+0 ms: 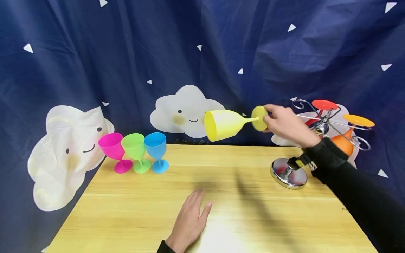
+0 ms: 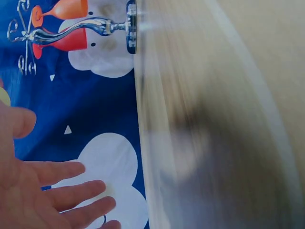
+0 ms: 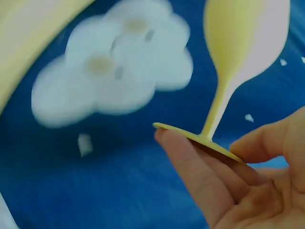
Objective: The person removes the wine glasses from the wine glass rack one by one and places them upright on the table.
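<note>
A yellow goblet (image 1: 224, 123) is held in the air by my right hand (image 1: 286, 124), which pinches its round foot between thumb and fingers. The bowl points left and the stem lies nearly level in the head view. In the right wrist view the thumb sits on the upper face of the goblet's foot (image 3: 190, 136) and fingers lie beneath it. My left hand (image 1: 190, 219) hovers over the front of the wooden table with fingers extended, holding nothing. To the right stands a chrome goblet rack (image 1: 288, 173), with a red goblet (image 1: 324, 104) and an orange goblet (image 1: 359, 120) hanging upside down from it.
Upright at the table's back left stand a pink goblet (image 1: 112, 146), a green goblet (image 1: 134, 144) and a blue goblet (image 1: 155, 146) in a row. A dark blue curtain (image 1: 126, 52) with white clouds hangs behind the wooden table (image 1: 126, 211).
</note>
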Action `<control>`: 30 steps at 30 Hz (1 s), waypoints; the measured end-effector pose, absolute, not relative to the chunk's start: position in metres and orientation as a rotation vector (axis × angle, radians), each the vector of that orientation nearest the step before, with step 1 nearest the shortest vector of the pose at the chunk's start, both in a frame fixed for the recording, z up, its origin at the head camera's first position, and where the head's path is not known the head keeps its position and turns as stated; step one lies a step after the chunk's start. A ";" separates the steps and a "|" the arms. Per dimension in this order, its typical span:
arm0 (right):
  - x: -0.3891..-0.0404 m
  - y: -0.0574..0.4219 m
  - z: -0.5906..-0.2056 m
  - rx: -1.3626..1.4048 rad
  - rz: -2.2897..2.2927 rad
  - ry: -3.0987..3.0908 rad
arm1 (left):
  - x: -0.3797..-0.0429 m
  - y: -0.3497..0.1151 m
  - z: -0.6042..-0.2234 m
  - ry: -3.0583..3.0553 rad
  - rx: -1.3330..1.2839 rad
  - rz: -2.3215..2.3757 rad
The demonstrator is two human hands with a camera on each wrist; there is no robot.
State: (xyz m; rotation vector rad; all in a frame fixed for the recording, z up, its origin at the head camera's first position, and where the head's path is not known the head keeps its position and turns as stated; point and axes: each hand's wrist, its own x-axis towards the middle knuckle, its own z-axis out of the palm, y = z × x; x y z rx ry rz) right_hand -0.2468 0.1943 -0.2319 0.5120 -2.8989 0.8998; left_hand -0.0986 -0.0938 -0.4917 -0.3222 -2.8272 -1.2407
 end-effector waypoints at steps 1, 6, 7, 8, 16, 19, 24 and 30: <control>-0.243 0.192 -0.242 0.497 1.079 -2.896 | -0.099 -0.094 -0.490 -2.802 -0.295 -1.272; -0.227 0.179 -0.311 0.408 1.885 -2.749 | -0.103 -0.095 -0.481 -2.662 -0.203 -1.451; -0.223 0.176 -0.327 0.394 2.001 -2.717 | -0.104 -0.095 -0.480 -2.634 -0.204 -1.485; -0.218 0.172 -0.342 0.380 2.098 -2.692 | -0.105 -0.095 -0.478 -2.612 -0.210 -1.511; -0.167 0.134 -0.435 0.285 2.712 -2.458 | -0.106 -0.089 -0.472 -2.511 -0.232 -1.592; -0.152 0.120 -0.456 0.233 2.884 -2.323 | -0.106 -0.084 -0.472 -2.430 -0.280 -1.584; -0.136 0.104 -0.477 0.171 3.054 -2.132 | -0.103 -0.076 -0.476 -2.311 -0.279 -1.684; -0.125 0.094 -0.489 0.178 3.134 -1.960 | -0.102 -0.070 -0.478 -2.262 -0.172 -1.738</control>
